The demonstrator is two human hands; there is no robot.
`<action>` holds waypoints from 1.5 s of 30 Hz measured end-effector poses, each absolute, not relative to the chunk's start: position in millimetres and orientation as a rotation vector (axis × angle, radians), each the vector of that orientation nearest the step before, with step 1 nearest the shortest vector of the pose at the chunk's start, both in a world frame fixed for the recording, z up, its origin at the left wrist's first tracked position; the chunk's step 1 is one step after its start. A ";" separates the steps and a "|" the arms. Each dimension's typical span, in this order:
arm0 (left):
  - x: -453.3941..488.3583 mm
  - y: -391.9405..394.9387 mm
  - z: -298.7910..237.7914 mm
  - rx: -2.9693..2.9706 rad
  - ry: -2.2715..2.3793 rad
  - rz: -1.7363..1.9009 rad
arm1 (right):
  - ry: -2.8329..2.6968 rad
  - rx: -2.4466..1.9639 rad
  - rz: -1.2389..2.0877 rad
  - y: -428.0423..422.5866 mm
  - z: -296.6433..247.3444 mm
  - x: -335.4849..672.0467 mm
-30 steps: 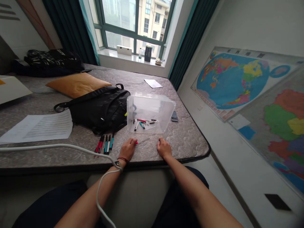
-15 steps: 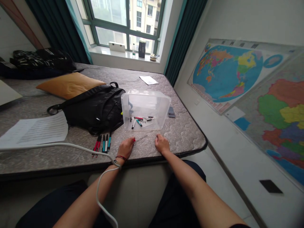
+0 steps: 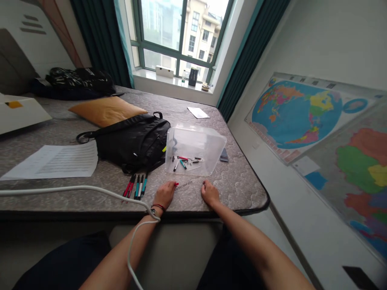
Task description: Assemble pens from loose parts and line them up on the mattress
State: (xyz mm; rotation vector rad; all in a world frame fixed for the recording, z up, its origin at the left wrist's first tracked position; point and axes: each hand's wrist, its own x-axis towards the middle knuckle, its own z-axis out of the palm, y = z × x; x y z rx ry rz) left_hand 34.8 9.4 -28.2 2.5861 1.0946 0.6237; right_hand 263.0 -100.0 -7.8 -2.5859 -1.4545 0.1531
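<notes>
My left hand (image 3: 165, 194) rests on the mattress with its fingers closed around a small red pen part (image 3: 176, 184); most of it is hidden. To the right, my right hand (image 3: 211, 193) is also closed, and whatever sits at its dark fingertips is too small to name. Between the hands, printed lettering (image 3: 184, 185) shows on the mattress. Just beyond them, a clear plastic box (image 3: 208, 149) lies tipped on its side, holding loose pens and pen parts (image 3: 183, 163). Left of my left hand, several red, teal and white pens (image 3: 137, 187) lie in a row.
A black backpack (image 3: 136, 141) lies left of the box, with an orange pillow (image 3: 105, 110) behind it. Printed paper (image 3: 60, 161) is at the left. A phone (image 3: 224, 155) lies beside the box. A white cable (image 3: 90, 187) crosses my left wrist. The mattress edge (image 3: 187, 214) is near.
The camera has tilted and turned slightly left, so the whole scene sits lower and farther right. Both hands stay closed in nearly the same places on the mattress.
</notes>
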 end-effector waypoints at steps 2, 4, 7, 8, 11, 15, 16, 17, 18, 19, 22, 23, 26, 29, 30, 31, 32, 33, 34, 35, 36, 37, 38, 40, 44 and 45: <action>35.7 8.8 -27.7 2.588 1.106 0.610 | -1.593 -2.544 0.250 -81.4 3.7 270.5; 36.6 8.8 -27.0 2.590 1.118 0.596 | -1.750 -2.485 0.295 -55.9 17.0 277.5; 36.7 9.4 -25.4 2.599 1.127 0.576 | -1.874 -2.461 0.313 -13.1 32.8 285.1; 36.6 9.6 -24.7 2.604 1.128 0.570 | -1.901 -2.458 0.328 0.4 36.0 287.0; 36.2 9.5 -23.0 2.619 1.135 0.567 | -2.021 -2.445 0.398 33.7 40.4 291.8; 37.1 8.4 -21.6 2.627 1.181 0.576 | -2.175 -2.444 0.441 60.6 41.4 296.0; 37.4 8.3 -21.2 2.623 1.190 0.576 | -2.202 -2.449 0.433 64.7 41.4 296.2; 37.7 8.3 -20.7 2.616 1.192 0.575 | -2.226 -2.452 0.423 68.0 41.4 296.0; 38.0 8.3 -20.1 2.608 1.189 0.574 | -2.248 -2.451 0.414 70.7 41.2 295.4; 38.1 8.4 -19.3 2.599 1.184 0.574 | -2.270 -2.445 0.409 72.6 40.8 294.5; 38.2 8.7 -16.3 2.586 1.172 0.570 | -2.311 -2.404 0.411 75.8 39.3 290.7; 38.2 8.7 -15.4 2.585 1.172 0.567 | -2.311 -2.388 0.413 76.1 39.1 289.4; 38.3 8.7 -14.1 2.583 1.181 0.551 | -2.260 -2.341 0.403 74.6 41.7 286.1; 38.2 8.7 -14.6 2.565 1.194 0.544 | -2.144 -2.288 0.346 65.3 47.2 283.6; 38.1 8.6 -14.8 2.559 1.195 0.545 | -2.112 -2.275 0.318 59.4 48.6 282.6; 37.9 8.5 -15.0 2.554 1.196 0.547 | -2.072 -2.251 0.305 52.0 49.4 281.3; 37.7 8.4 -15.1 2.552 1.198 0.549 | -2.014 -2.208 0.326 43.0 49.5 279.6; 37.5 8.3 -15.1 2.552 1.200 0.552 | -1.942 -2.153 0.378 32.9 48.8 277.5; 37.3 8.1 -15.0 2.554 1.202 0.555 | -1.812 -2.052 0.489 21.8 47.5 274.9; 37.1 8.0 -15.0 2.557 1.202 0.560 | -1.656 -1.934 0.634 10.3 45.8 271.8; 37.1 7.9 -14.9 2.561 1.200 0.567 | -1.494 -1.824 0.775 -1.2 44.0 268.0; 37.1 7.8 -14.9 2.562 1.198 0.576 | -1.325 -1.717 0.903 -12.3 42.5 263.6; 37.2 7.7 -14.9 2.559 1.197 0.588 | -1.159 -1.619 1.007 -22.5 41.2 258.6; 37.5 7.5 -14.8 2.545 1.193 0.606 | -0.860 -1.433 1.102 -39.1 40.3 246.4; 37.6 6.9 -14.2 2.523 1.189 0.610 | -0.543 -1.231 1.070 -53.6 40.7 217.0; 37.6 6.8 -14.2 2.526 1.192 0.609 | -0.515 -1.229 1.072 -53.9 40.4 209.9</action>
